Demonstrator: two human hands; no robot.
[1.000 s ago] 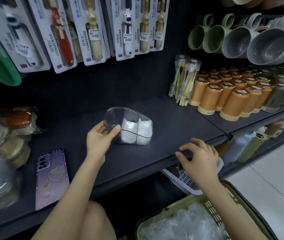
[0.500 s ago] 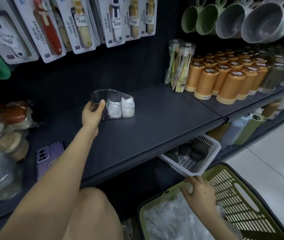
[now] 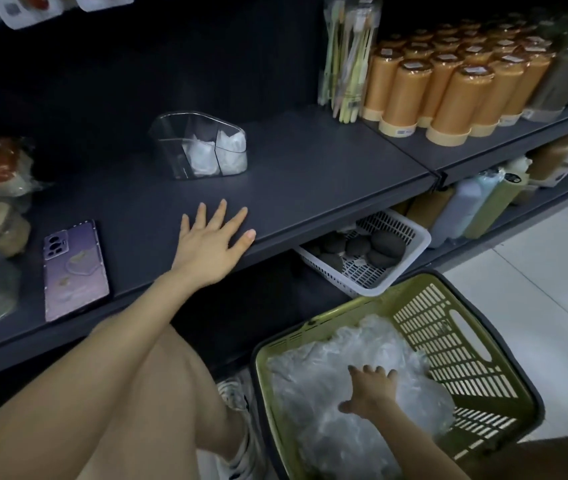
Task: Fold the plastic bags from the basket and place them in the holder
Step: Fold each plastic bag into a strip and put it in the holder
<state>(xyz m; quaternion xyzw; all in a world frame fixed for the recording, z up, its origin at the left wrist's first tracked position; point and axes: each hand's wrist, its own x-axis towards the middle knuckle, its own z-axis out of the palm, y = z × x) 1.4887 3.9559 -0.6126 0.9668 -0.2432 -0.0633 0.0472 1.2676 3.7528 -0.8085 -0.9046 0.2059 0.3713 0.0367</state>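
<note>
The bags (image 3: 324,382) lie as one crumpled clear heap in the green basket (image 3: 504,386) on the floor, filling its near left part. The right grip (image 3: 372,389) is directly on top of them, so the pick is straight down, with no sideways reach left. It is released: fingers spread across the plastic, thumb out to the side, nothing pinched that I can see. The heap shows no long axis. It is a loose mound, and I cannot tell one bag from the next or where any edge or handle runs.

The holder (image 3: 199,147) stands on the shelf (image 3: 310,174), up and to the left of the basket and well apart from it. Its long side runs left to right. Its two right sections hold white folded bags, and the left section looks unfilled. The left grip (image 3: 211,244) is the nearer one to it. That grip lies flat and released on the shelf's front edge, fingers splayed, short of the holder and touching nothing else.

The right forearm covers part of the heap, and the picture's lower edge cuts off the basket's near end. The holder's clear walls make its dividers hard to read. A phone (image 3: 74,268) lies on the shelf to the left.
</note>
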